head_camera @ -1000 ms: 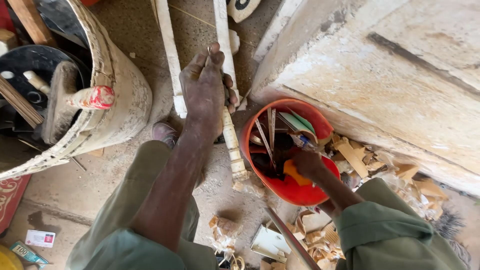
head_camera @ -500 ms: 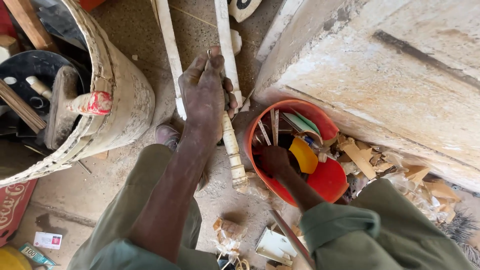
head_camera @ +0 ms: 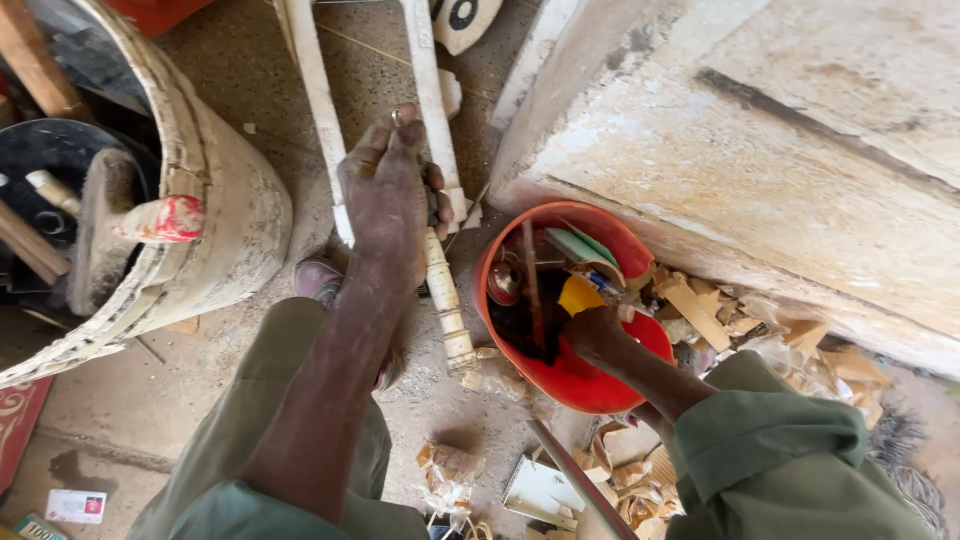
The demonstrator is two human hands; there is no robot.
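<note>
My left hand (head_camera: 388, 195) grips a pale turned wooden post (head_camera: 437, 220) that runs from the top of the view down to the floor beside my knee. My right hand (head_camera: 592, 335) reaches down inside a red plastic bowl (head_camera: 585, 385) on the floor, its fingers buried among tools and a yellow object (head_camera: 581, 295); what it touches is hidden. A metal rod (head_camera: 532, 280) and a green-edged flat piece (head_camera: 585, 248) also stick out of the bowl.
A large whitish drum (head_camera: 225, 215) holding wooden handles stands at the left. A rough concrete slab (head_camera: 760, 150) fills the upper right. Wood offcuts (head_camera: 700, 310) lie beside the bowl, more scraps (head_camera: 445, 470) near my legs. A second pale slat (head_camera: 315, 110) lies beside the post.
My right hand has shifted from the bowl's right side toward its lower middle and dug deeper. The left hand keeps its hold on the post.
</note>
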